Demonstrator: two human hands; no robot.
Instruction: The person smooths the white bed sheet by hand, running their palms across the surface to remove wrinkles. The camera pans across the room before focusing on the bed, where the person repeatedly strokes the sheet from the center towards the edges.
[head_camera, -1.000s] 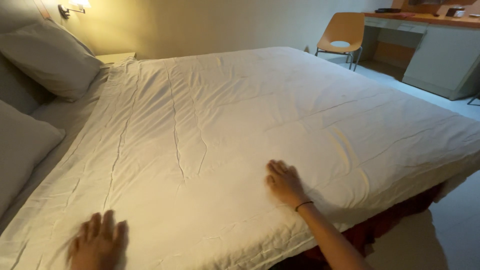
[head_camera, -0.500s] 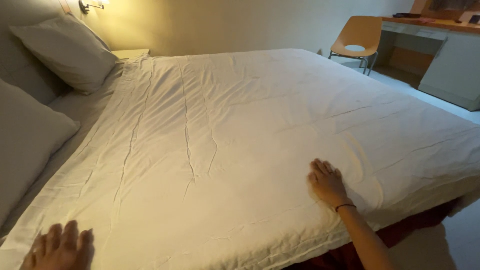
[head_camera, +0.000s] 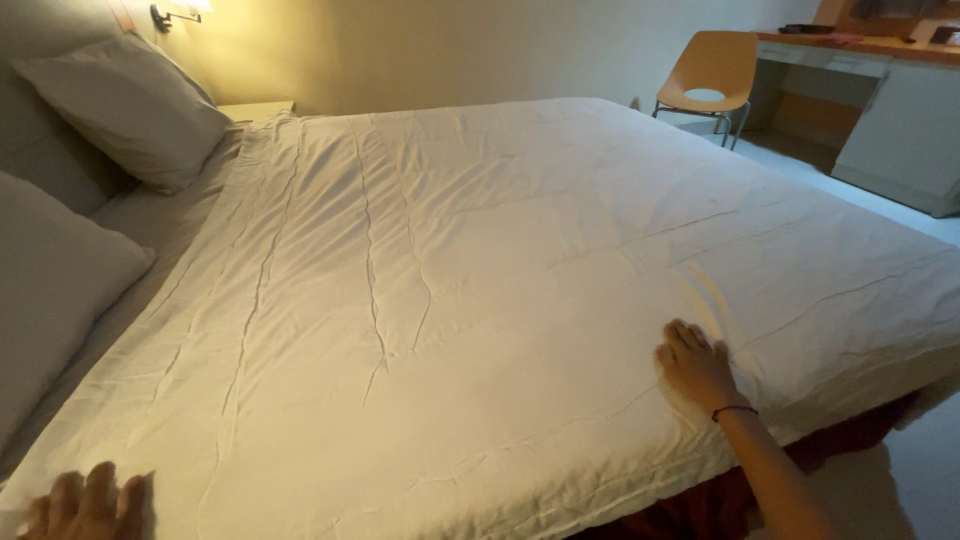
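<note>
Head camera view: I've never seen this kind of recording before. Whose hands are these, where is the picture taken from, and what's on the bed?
The picture comes from a camera worn on a person's head, looking down at their own bare hands. The left hand lies flat at the bottom corner of a white duvet; the right hand, with a thin band at the wrist, presses flat near the duvet's edge. Neither holds anything. The duvet covers a bed, with two pillows at the left. Behind stand a wooden chair and a desk.
</note>
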